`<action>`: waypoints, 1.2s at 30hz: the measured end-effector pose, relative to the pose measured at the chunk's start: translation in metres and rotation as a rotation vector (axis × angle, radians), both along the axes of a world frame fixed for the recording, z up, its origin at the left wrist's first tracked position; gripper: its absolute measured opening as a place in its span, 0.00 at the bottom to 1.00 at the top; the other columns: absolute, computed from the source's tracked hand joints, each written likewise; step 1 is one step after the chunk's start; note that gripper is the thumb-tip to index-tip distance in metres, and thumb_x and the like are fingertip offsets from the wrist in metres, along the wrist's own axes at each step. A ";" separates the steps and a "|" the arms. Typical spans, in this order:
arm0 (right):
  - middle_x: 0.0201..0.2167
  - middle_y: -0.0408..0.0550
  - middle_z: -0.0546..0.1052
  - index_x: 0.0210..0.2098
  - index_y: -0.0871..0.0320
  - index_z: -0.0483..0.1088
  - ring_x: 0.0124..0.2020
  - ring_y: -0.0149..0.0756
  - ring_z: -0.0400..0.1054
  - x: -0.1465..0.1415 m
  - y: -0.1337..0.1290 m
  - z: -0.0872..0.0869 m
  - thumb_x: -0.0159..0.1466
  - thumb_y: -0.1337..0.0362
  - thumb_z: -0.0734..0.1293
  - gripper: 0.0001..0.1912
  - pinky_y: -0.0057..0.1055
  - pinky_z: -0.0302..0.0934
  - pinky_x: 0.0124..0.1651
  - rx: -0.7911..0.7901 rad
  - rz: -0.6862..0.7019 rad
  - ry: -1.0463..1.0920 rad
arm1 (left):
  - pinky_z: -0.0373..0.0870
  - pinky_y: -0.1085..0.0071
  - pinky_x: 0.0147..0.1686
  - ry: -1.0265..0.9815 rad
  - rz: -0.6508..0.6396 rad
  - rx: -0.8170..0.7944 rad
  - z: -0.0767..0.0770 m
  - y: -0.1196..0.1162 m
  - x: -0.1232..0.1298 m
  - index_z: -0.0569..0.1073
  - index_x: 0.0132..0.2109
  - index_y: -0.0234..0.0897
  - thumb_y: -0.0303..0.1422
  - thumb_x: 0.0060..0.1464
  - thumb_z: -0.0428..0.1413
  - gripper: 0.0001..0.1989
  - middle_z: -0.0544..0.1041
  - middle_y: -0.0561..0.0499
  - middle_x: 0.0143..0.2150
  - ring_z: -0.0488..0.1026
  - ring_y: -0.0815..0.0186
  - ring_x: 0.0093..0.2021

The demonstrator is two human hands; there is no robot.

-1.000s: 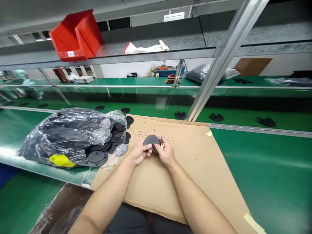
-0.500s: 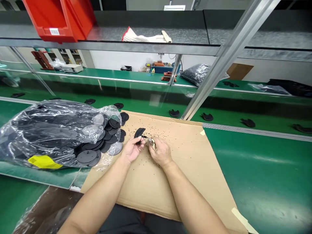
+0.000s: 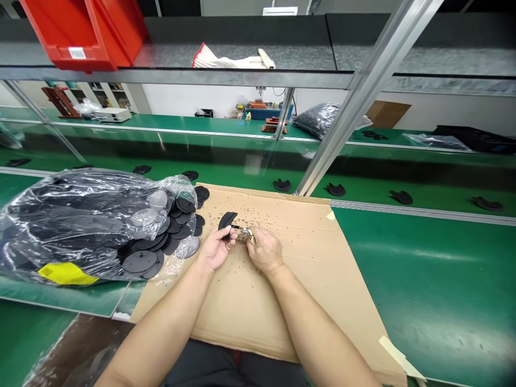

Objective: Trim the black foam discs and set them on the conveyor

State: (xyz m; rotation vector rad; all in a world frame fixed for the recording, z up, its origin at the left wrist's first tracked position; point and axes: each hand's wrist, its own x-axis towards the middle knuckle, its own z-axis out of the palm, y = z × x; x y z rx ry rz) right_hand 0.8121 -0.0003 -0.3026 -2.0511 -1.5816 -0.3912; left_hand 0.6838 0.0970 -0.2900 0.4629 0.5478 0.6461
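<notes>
Cardboard [image 3: 322, 279] lies flat on the green table [image 3: 423, 258], and over it I keep both hands close together, near its far half. With my left hand [image 3: 215, 250] I hold a black curved part [image 3: 227, 219]; the thumb and the fingers are pinched on its lower end, and its upper end points away from me. My right hand [image 3: 266, 250] is closed around a small metal tool [image 3: 249, 234], with the fingers wrapped on it. The tip of this tool is directed to the left, toward the black curved part, but I cannot tell if the two are touching. Many tiny black bits [image 3: 262, 216] are scattered on the cardboard around both hands.

To the left of the hands rests a big transparent plastic bag [image 3: 80, 204], filled with dark pieces and having a yellow label [image 3: 67, 273] on it. At its open end, black round discs [image 3: 140, 261] are spilled in overlapping pile, and some of them reach the cardboard. Behind, several black curved pieces [image 3: 335, 189] lie spaced in a row on a green strip [image 3: 242, 167]. On the shelf [image 3: 298, 45] above, I see a red bin [image 3: 86, 37] and a white glove [image 3: 229, 60].
</notes>
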 end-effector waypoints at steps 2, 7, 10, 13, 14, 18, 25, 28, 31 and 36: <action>0.31 0.49 0.73 0.37 0.58 0.71 0.34 0.40 0.65 -0.001 0.000 0.002 0.57 0.70 0.62 0.10 0.31 0.56 0.40 -0.050 -0.045 -0.004 | 0.73 0.81 0.21 0.005 0.009 0.010 -0.002 0.000 0.001 0.69 0.33 0.27 0.19 0.55 0.52 0.03 0.72 0.48 0.28 0.72 0.72 0.25; 0.32 0.47 0.74 0.36 0.56 0.70 0.31 0.38 0.66 -0.004 0.002 0.001 0.60 0.67 0.62 0.07 0.30 0.54 0.33 -0.119 -0.097 0.068 | 0.70 0.81 0.21 -0.002 0.013 0.045 -0.007 0.001 0.003 0.68 0.36 0.28 0.21 0.54 0.54 0.02 0.72 0.49 0.29 0.71 0.73 0.25; 0.31 0.45 0.74 0.35 0.55 0.70 0.31 0.36 0.66 -0.006 0.003 -0.001 0.62 0.65 0.60 0.07 0.29 0.54 0.33 -0.067 -0.039 0.200 | 0.64 0.81 0.18 -0.043 0.051 0.079 -0.011 0.003 0.004 0.66 0.38 0.33 0.26 0.52 0.59 0.09 0.70 0.52 0.29 0.68 0.74 0.23; 0.29 0.42 0.73 0.32 0.55 0.68 0.29 0.35 0.65 -0.007 0.002 -0.001 0.63 0.64 0.60 0.07 0.28 0.54 0.32 -0.011 0.016 0.331 | 0.58 0.82 0.16 -0.057 0.083 0.102 -0.013 0.006 0.004 0.64 0.38 0.37 0.29 0.47 0.64 0.15 0.68 0.56 0.28 0.66 0.75 0.21; 0.28 0.42 0.72 0.31 0.55 0.68 0.28 0.34 0.64 -0.007 0.002 0.000 0.63 0.64 0.60 0.07 0.28 0.53 0.31 -0.003 0.019 0.358 | 0.59 0.82 0.17 -0.051 0.088 0.112 -0.013 0.008 0.004 0.64 0.38 0.37 0.28 0.46 0.64 0.16 0.69 0.56 0.29 0.66 0.75 0.22; 0.26 0.42 0.71 0.30 0.55 0.67 0.28 0.35 0.63 -0.007 0.001 0.002 0.61 0.64 0.60 0.06 0.28 0.54 0.31 0.015 0.006 0.397 | 0.71 0.75 0.29 -0.066 0.097 0.116 -0.007 0.009 0.002 0.67 0.41 0.36 0.24 0.46 0.62 0.15 0.75 0.51 0.35 0.74 0.68 0.33; 0.31 0.45 0.73 0.35 0.56 0.68 0.33 0.37 0.66 -0.011 -0.001 0.002 0.60 0.66 0.61 0.05 0.30 0.58 0.38 -0.026 0.078 0.315 | 0.58 0.82 0.16 0.034 0.067 0.052 -0.006 0.013 0.000 0.68 0.44 0.37 0.25 0.49 0.61 0.15 0.72 0.53 0.32 0.69 0.73 0.24; 0.36 0.47 0.74 0.39 0.56 0.69 0.37 0.38 0.67 -0.014 -0.003 0.005 0.60 0.67 0.62 0.09 0.31 0.58 0.44 -0.083 0.123 0.258 | 0.54 0.82 0.14 -0.030 -0.028 0.014 -0.012 0.016 -0.002 0.69 0.42 0.35 0.27 0.52 0.58 0.10 0.68 0.54 0.28 0.64 0.75 0.21; 0.37 0.48 0.75 0.42 0.56 0.69 0.39 0.39 0.67 -0.016 -0.004 0.008 0.60 0.67 0.63 0.11 0.32 0.58 0.44 -0.161 0.150 0.193 | 0.52 0.81 0.14 -0.089 -0.101 0.022 -0.016 0.017 -0.004 0.70 0.43 0.34 0.26 0.53 0.56 0.09 0.67 0.54 0.27 0.59 0.76 0.18; 0.34 0.48 0.74 0.38 0.55 0.68 0.36 0.39 0.67 -0.019 -0.005 0.012 0.60 0.65 0.62 0.06 0.31 0.58 0.40 -0.241 0.158 0.128 | 0.51 0.81 0.13 0.005 -0.120 0.056 -0.011 0.014 -0.003 0.69 0.42 0.35 0.27 0.54 0.55 0.08 0.67 0.55 0.26 0.58 0.77 0.16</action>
